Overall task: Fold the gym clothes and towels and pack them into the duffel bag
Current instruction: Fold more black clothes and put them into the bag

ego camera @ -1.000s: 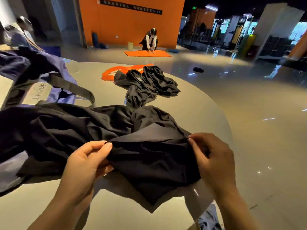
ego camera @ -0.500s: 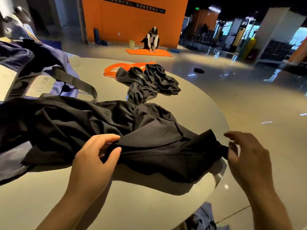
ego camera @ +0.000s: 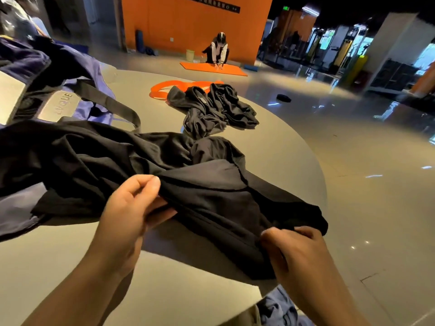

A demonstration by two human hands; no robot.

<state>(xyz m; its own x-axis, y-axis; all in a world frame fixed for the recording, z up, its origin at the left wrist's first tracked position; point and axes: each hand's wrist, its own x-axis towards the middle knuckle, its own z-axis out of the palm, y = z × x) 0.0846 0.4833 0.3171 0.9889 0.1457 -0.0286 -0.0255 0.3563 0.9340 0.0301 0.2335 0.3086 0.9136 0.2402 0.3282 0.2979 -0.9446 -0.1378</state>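
Left hand [ego camera: 128,220] and right hand [ego camera: 299,252] each pinch the black garment [ego camera: 211,196] spread between them on the worktop [ego camera: 270,147].

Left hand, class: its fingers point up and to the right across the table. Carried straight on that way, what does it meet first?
The left hand already pinches the crumpled black garment, so it meets more of that cloth first; depth beyond is unclear.

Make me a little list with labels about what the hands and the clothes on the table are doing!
left hand: left hand pinches an edge of the black fabric garment
right hand: right hand grips the garment's near end
garment state: spread out, unfolded
second garment: crumpled dark grey garment farther back on the round grey table
bag: purple duffel bag with black strap, at the left
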